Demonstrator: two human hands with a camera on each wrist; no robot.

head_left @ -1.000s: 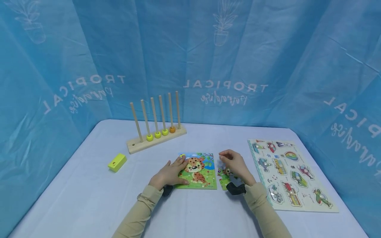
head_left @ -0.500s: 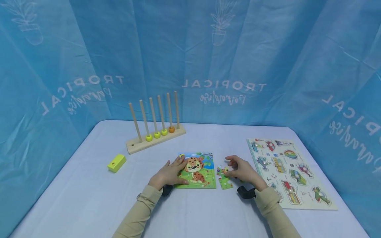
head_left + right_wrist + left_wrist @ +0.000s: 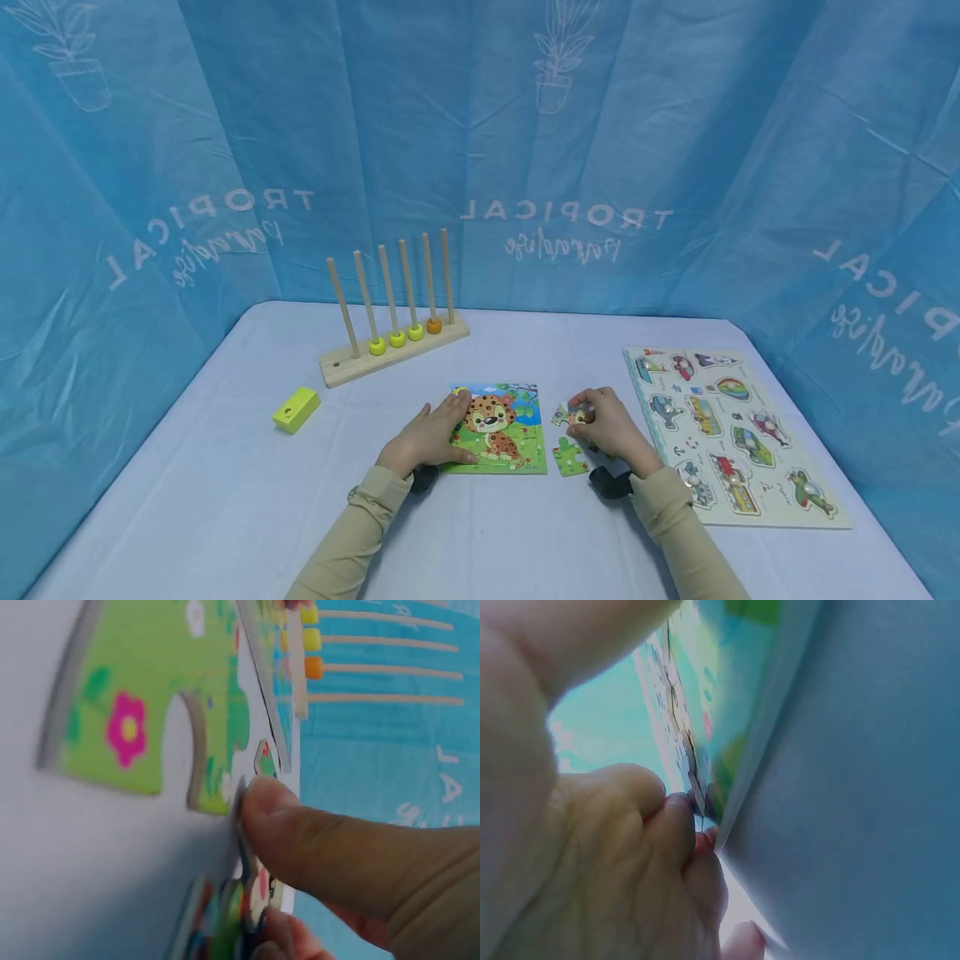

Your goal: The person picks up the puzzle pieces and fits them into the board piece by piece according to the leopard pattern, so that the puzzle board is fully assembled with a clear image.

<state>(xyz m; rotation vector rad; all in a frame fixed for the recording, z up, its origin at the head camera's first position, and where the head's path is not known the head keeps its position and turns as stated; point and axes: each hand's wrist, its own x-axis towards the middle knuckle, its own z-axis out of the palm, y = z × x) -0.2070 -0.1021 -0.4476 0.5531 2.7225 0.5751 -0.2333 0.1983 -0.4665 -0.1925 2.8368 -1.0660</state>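
Shifted since the earlier frame: one leopard puzzle piece (image 3: 576,416), moved farther from the person, now apart from the green puzzle piece (image 3: 572,457). Right hand (image 3: 612,428): thumb and fingers pinched together on the leopard puzzle piece, just right of the leopard puzzle (image 3: 497,432). Left hand (image 3: 431,433): unmoved, fingers slightly apart, resting on the puzzle's left side. Worktop (image 3: 225,508): white-covered. Peg rack (image 3: 401,353): four beads, behind.

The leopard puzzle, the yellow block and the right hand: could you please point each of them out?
Leopard puzzle (image 3: 498,442), head view: the printed leopard's body.
Yellow block (image 3: 297,407), head view: its top face.
Right hand (image 3: 609,425), head view: the back of the hand.
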